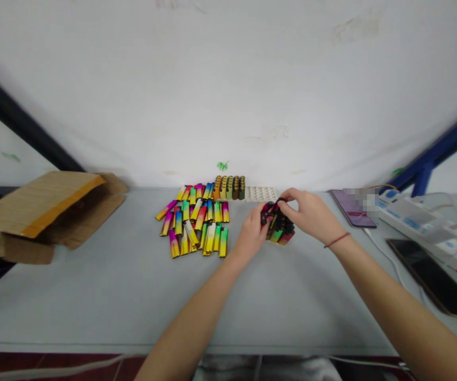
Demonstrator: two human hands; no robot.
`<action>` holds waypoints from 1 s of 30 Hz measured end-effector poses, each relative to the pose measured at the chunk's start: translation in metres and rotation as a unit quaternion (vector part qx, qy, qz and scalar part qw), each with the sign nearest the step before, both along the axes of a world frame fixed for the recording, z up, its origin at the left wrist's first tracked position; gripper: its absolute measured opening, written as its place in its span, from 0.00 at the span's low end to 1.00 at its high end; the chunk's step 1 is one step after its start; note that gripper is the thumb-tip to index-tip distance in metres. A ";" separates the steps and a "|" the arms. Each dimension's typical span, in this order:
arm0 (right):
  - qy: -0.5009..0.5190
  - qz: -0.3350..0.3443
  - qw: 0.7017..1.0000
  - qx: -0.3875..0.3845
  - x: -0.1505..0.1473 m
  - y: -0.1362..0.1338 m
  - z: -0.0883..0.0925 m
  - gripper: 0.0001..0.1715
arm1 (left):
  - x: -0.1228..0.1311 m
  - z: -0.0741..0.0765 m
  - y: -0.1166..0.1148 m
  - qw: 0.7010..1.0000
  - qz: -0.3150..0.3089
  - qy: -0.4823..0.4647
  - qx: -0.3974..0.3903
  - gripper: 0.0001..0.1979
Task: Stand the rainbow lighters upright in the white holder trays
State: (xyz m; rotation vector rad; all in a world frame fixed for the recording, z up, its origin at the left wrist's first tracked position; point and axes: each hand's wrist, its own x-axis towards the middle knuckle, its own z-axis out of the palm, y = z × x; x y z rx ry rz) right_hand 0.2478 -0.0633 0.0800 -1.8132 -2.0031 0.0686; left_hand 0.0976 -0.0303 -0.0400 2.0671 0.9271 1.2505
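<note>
My left hand [253, 233] is closed round several dark-topped lighters [268, 207], their tops poking up between thumb and fingers. Close beside it, my right hand [302, 211] pinches a small black piece [280, 201] above them; its exact kind is too small to tell. Under both hands stands a tight cluster of lighters [280, 233] with black tops and shiny green, yellow and red bodies, partly covered by my fingers. To the left lie loose rows of shiny rainbow-and-gold lighter cases [200, 217]. A block of upright gold cases [229, 188] stands behind, beside a white holed tray [261, 193].
An open cardboard box [54, 206] lies at the left on the grey table [133, 307]. At the right are a phone with a lit screen [353, 209], a dark phone [430, 275], a white power strip [422, 227] and loose cables. A white wall [228, 95] rises behind.
</note>
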 end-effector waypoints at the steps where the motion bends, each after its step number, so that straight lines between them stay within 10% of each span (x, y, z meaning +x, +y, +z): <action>1: 0.019 0.004 1.000 0.011 -0.001 0.000 0.001 0.10 | 0.000 0.000 0.000 1.000 0.001 -0.005 -0.002 0.21; 15: 0.215 0.022 0.972 0.094 -0.021 0.013 -0.003 0.13 | -0.016 0.034 0.008 0.974 0.154 -0.149 -0.074 0.23; 22: 0.389 0.041 0.918 -0.064 -0.084 0.060 -0.020 0.12 | -0.126 0.069 0.053 0.940 0.302 -0.098 -0.124 0.18; 30: 0.231 0.020 0.969 -0.080 -0.156 0.094 -0.044 0.07 | -0.200 0.059 0.068 0.899 0.378 0.122 -0.188 0.14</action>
